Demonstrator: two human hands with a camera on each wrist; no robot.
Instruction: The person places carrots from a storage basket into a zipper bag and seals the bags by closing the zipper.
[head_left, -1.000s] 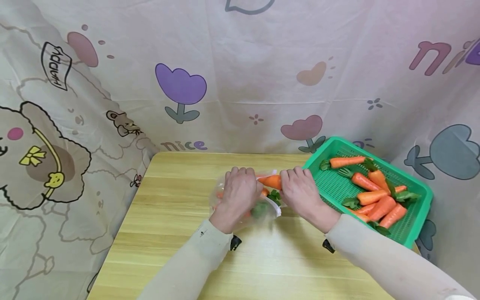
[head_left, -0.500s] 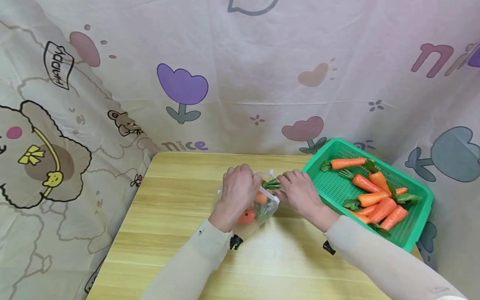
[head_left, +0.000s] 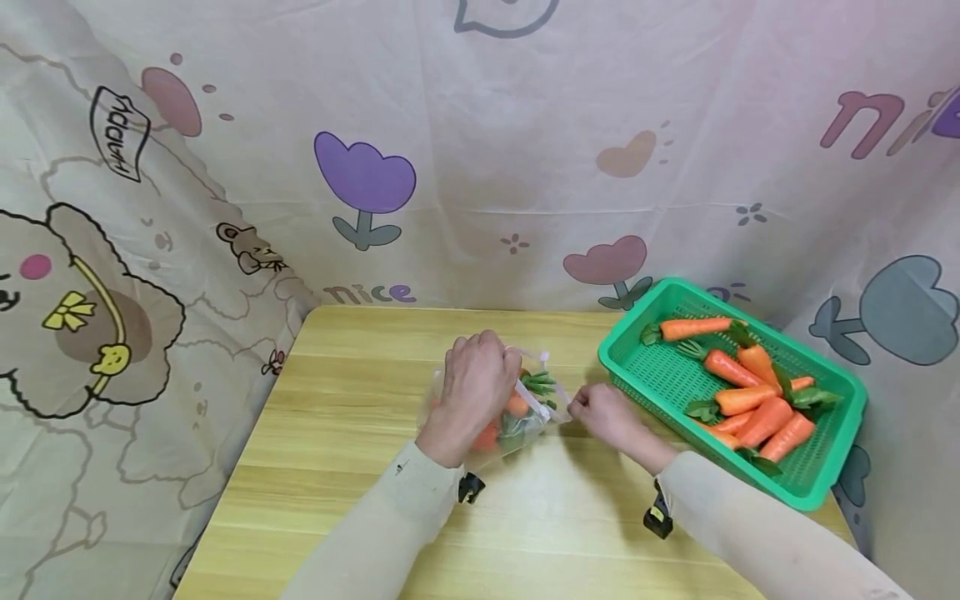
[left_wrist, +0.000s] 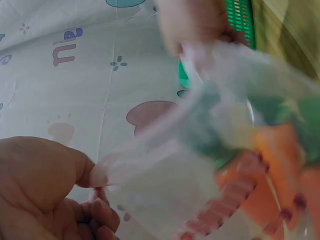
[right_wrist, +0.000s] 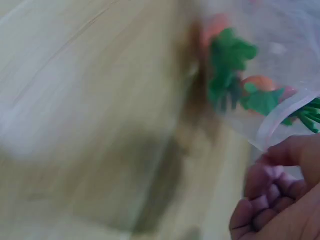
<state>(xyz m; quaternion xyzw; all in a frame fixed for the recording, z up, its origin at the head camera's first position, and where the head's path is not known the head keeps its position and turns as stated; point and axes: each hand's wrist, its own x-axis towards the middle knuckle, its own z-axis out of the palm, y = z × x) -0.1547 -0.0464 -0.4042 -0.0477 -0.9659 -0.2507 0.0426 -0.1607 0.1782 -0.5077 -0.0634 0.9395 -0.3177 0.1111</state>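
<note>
Clear plastic film is pinched between thumb and forefinger of the left hand (head_left: 474, 396), the tips brought together on the rim of a bag (head_left: 525, 427), with the other fingers bent in toward the palm. Across the mouth, the right hand (head_left: 609, 417) pinches the bag's opposite end, thumb and forefinger meeting on the edge and the remaining fingers curled beneath. Between the hands the mouth gapes, with a white strip (head_left: 534, 401) along its near side and green tops (head_left: 537, 382) showing at the gap. Orange carrots (head_left: 517, 406) show through the film below, partly hidden by the left hand; how many cannot be told.

The bag is over the middle of the wooden worktop (head_left: 330, 442), nearer the far edge than the bottom of the head view. Pale sleeves (head_left: 772, 525) cover both forearms, and a black wrist device (head_left: 657, 518) shows below each cuff.

Over the worktop's far right corner stands a green basket (head_left: 651, 367), set at a slant, with loose carrots (head_left: 763, 419) heaped mostly toward its right part. Behind the far edge hangs a printed cloth (head_left: 480, 125) bearing a purple tulip (head_left: 365, 177).
</note>
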